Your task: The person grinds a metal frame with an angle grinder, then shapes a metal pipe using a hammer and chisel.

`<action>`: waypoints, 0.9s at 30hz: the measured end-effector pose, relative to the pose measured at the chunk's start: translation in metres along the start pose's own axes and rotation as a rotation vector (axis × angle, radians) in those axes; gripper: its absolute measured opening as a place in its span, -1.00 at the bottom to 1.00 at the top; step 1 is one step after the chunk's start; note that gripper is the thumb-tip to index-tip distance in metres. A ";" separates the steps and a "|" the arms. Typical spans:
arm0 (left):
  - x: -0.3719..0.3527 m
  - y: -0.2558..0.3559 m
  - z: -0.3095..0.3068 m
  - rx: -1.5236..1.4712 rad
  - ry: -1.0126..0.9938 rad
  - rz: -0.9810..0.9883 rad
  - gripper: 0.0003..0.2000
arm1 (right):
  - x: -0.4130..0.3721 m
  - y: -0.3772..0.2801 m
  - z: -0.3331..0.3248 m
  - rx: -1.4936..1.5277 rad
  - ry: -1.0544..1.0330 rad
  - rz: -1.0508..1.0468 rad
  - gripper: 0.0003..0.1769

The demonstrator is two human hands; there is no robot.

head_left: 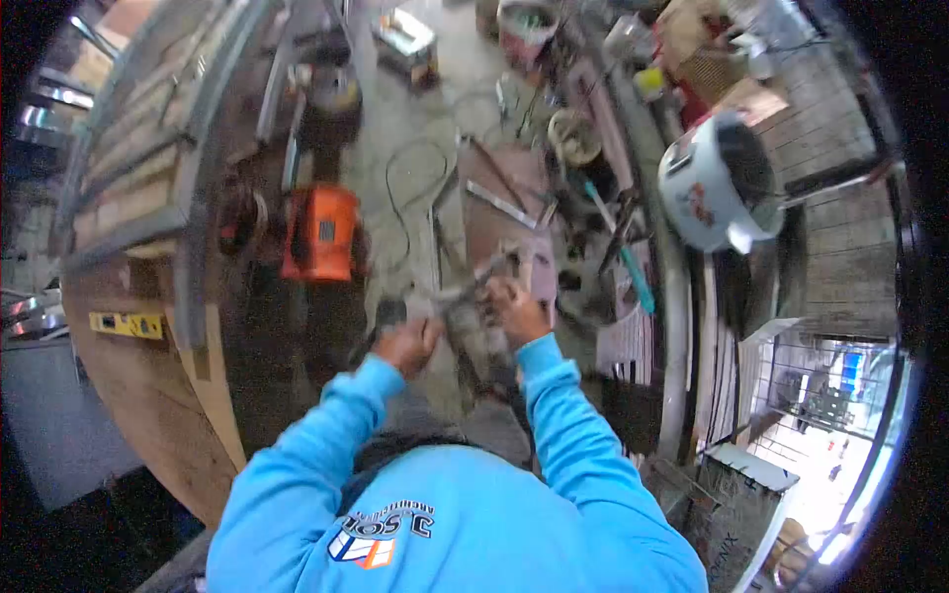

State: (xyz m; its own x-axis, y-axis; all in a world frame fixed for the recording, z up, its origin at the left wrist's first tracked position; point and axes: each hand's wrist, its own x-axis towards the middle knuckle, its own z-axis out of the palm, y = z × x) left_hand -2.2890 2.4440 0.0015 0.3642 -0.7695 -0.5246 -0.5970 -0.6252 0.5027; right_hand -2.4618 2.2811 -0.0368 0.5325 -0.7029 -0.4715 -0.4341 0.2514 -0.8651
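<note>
My left hand (408, 346) is closed in a fist low in the middle of the head view; what it grips is blurred. To its right, my right hand (514, 308) has its fingers curled at the end of a greyish piece I cannot make out. A narrow metal bar (470, 287) slants between the two hands, just ahead of them. Beyond it, a flat metal strip (502, 205) and a brown rod (491, 166) lie on a reddish board (484, 237). Motion smears the area around both hands.
An orange container (324, 233) stands on the left, near a metal frame (198, 148). A yellow spirit level (127, 325) lies on plywood (148, 395). Teal-handled tool (636, 280) and white bucket (714, 188) are on the right. A dark cable (395, 193) loops across the floor.
</note>
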 end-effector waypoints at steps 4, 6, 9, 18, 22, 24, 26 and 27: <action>-0.068 0.036 0.000 0.076 0.035 0.253 -0.66 | -0.049 -0.058 -0.005 0.087 0.068 -0.165 -0.38; -0.077 0.047 -0.006 -0.089 -0.004 0.311 -0.70 | -0.069 -0.062 -0.019 -0.201 0.023 -0.525 -0.50; -0.078 0.046 0.007 -0.885 -0.341 0.295 -0.70 | -0.114 -0.068 -0.022 0.046 -0.412 -0.425 -0.56; -0.170 0.130 -0.063 -0.355 0.049 0.438 -0.66 | -0.174 -0.191 -0.075 0.657 -0.287 -0.453 -0.61; -0.168 0.127 -0.038 -0.435 0.304 0.731 -0.67 | -0.213 -0.193 -0.060 0.452 -0.398 -0.555 -0.58; -0.161 0.125 -0.046 -0.255 0.440 0.864 -0.67 | -0.230 -0.198 -0.054 0.400 -0.440 -0.676 -0.55; -0.170 0.116 -0.046 -0.257 0.354 0.878 -0.61 | -0.244 -0.194 -0.055 0.473 -0.504 -0.686 -0.54; -0.182 0.129 -0.062 -0.502 0.191 0.801 -0.56 | -0.246 -0.194 -0.054 0.508 -0.540 -0.712 -0.54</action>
State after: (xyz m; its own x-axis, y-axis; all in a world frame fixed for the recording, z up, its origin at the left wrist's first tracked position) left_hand -2.3879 2.4952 0.2037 0.1183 -0.9727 0.1999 -0.3597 0.1457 0.9216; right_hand -2.5477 2.3690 0.2565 0.8564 -0.4377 0.2739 0.4023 0.2329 -0.8854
